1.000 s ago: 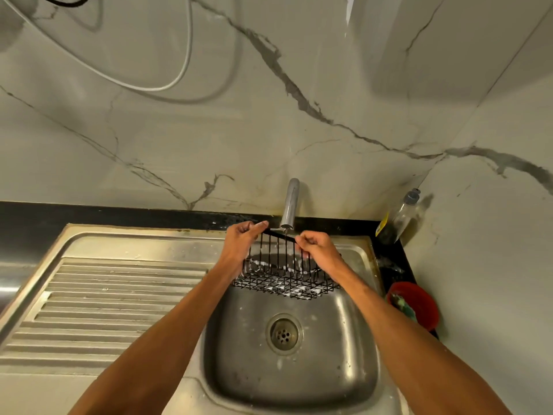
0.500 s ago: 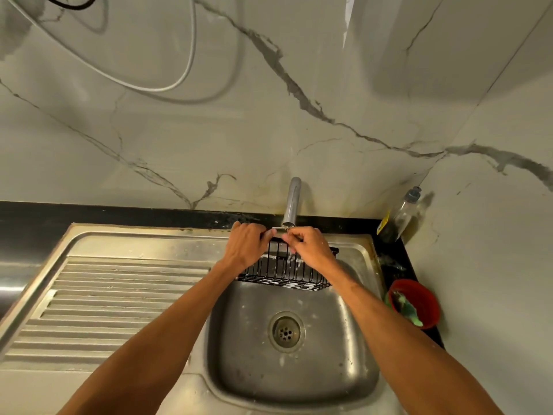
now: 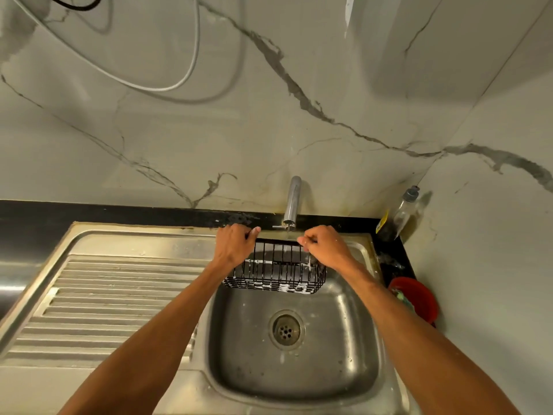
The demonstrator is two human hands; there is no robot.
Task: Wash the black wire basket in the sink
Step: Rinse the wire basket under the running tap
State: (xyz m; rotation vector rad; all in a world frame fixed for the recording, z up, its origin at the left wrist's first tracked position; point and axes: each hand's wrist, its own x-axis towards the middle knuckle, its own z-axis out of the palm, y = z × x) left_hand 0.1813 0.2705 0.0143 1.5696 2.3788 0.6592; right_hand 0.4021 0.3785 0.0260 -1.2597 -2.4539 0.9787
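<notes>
we grip the black wire basket (image 3: 273, 269) by its far rim, our left hand (image 3: 233, 244) closed on one corner and our right hand (image 3: 324, 248) on the other. a second ago our hands were closer together; now they sit apart and the basket hangs level beneath the steel tap (image 3: 291, 202), over the stainless sink (image 3: 353, 348). white suds cling below our hands, so rinsing seems unfinished.

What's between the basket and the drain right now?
Nothing: the head view shows bare wet sink floor between the held-up basket and the drain.
</notes>
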